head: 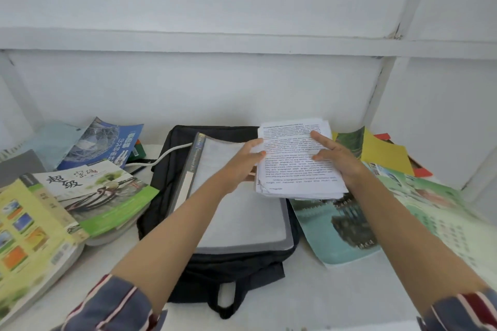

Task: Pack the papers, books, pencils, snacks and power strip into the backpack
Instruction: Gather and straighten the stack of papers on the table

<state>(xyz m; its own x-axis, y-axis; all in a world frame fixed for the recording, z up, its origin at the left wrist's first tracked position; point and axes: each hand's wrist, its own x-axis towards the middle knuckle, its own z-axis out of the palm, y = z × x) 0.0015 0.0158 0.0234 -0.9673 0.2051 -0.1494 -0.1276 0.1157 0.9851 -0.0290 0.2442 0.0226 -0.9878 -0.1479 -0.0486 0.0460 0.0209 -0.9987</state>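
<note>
Holding papers (295,169) centre-right of frame, over right edge of backpack (228,271): I'm pinching left edge with left hand (242,164), clamping right edge with right hand (338,158). Judging stack light, floppy, loose sheets prone to sliding; gripping opposite edges suits it.

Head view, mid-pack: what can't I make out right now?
All in the head view:
Backpack opening: covered by the grey file; open or zipped unclear.
White cable: ends hidden under the grey file and the blue book.
Papers: print too blurred to read.
Yellow book: cut off by the left edge.
Right hand: some fingers hidden beneath the papers.
</note>
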